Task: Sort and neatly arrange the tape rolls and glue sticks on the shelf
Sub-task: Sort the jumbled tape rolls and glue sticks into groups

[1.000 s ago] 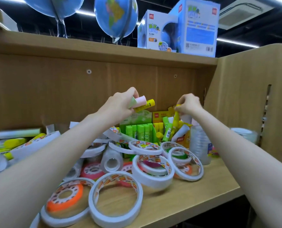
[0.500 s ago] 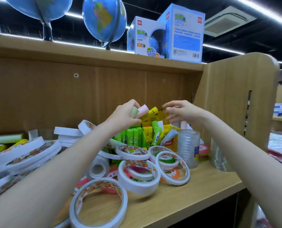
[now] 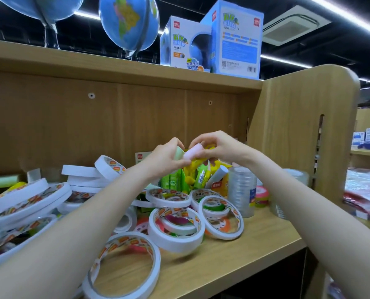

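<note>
Up high, left hand [image 3: 165, 157] grips glue sticks [image 3: 190, 153], pointing rightward into right hand [image 3: 217, 147], which pinches their tips.

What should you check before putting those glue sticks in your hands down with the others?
1. Left hand grips its glue sticks: ok.
2. Right hand also holds the bundle: ok.
3. How many sticks are held: cannot tell.
4. Room in the green glue stick box: cannot tell, hands hide its top.
5. Yellow box sticks stand straight: not ok, several lean.
6. Tape rolls in front tidy: not ok, piled loosely.
</note>
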`<state>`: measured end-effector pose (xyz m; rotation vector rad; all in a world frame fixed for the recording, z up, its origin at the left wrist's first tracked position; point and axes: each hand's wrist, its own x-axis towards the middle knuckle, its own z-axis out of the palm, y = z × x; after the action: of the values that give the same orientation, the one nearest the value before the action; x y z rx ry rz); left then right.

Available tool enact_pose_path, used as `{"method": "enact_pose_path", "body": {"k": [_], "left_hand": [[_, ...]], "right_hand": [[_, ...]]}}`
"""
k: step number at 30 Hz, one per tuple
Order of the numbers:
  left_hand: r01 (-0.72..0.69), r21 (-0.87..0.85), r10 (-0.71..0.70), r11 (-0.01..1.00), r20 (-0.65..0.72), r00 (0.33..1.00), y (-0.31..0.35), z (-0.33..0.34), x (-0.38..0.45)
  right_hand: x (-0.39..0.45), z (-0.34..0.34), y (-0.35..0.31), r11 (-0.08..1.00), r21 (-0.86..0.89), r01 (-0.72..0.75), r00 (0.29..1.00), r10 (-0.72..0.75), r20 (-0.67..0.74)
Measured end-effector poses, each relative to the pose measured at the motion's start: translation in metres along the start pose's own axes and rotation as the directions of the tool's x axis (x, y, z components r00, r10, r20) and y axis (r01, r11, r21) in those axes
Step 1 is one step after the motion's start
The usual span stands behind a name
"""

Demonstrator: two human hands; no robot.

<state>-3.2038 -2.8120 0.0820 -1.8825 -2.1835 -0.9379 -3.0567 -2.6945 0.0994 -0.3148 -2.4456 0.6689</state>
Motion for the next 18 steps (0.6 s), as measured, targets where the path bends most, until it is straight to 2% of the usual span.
{"method": "enact_pose_path", "body": {"k": [2, 3, 4, 6, 8, 11, 13, 16, 18], "left_hand": [[0.026, 0.019, -0.024, 0.999, -0.142, 0.99, -0.002, -0.001, 0.002], [0.045, -0.013, -0.046, 0.999, -0.188, 0.981, -0.004, -0.001, 0.002], [0.067, -0.027, -0.071, 0.997, -0.207, 0.976, -0.006, -0.001, 0.002], [0.117, 0.023, -0.11, 0.993, -0.201, 0.973, -0.01, 0.0, 0.0], [0.158, -0.005, -0.158, 0.987, -0.147, 0.976, -0.01, 0.003, -0.001], [0.195, -0.195, -0.201, 0.961, -0.011, 0.979, -0.005, 0.006, 0.002], [0.154, -0.233, -0.158, 0.96, 0.002, 0.987, -0.003, 0.008, 0.005], [0.029, -0.216, -0.024, 0.976, 0.03, 0.999, -0.001, 0.011, 0.006], [-0.039, -0.197, 0.052, 0.98, 0.061, 0.997, 0.001, 0.014, 0.006]], "right_hand": [[0.0, -0.014, 0.011, 0.997, -0.047, -0.067, 0.971, 0.054, -0.232], [0.0, -0.022, 0.02, 0.983, -0.112, -0.146, 0.929, 0.097, -0.357], [0.0, -0.029, 0.029, 0.946, -0.191, -0.261, 0.874, 0.148, -0.462], [-0.001, -0.038, 0.05, 0.805, -0.302, -0.51, 0.762, 0.261, -0.592], [-0.004, -0.038, 0.065, 0.702, -0.314, -0.639, 0.707, 0.375, -0.6], [-0.005, -0.033, 0.079, 0.692, -0.329, -0.643, 0.755, 0.5, -0.424], [-0.006, -0.034, 0.081, 0.698, -0.358, -0.621, 0.779, 0.499, -0.378], [-0.004, -0.039, 0.068, 0.791, -0.247, -0.561, 0.783, 0.409, -0.468], [-0.005, -0.039, 0.048, 0.903, -0.113, -0.415, 0.852, 0.342, -0.395]]}}
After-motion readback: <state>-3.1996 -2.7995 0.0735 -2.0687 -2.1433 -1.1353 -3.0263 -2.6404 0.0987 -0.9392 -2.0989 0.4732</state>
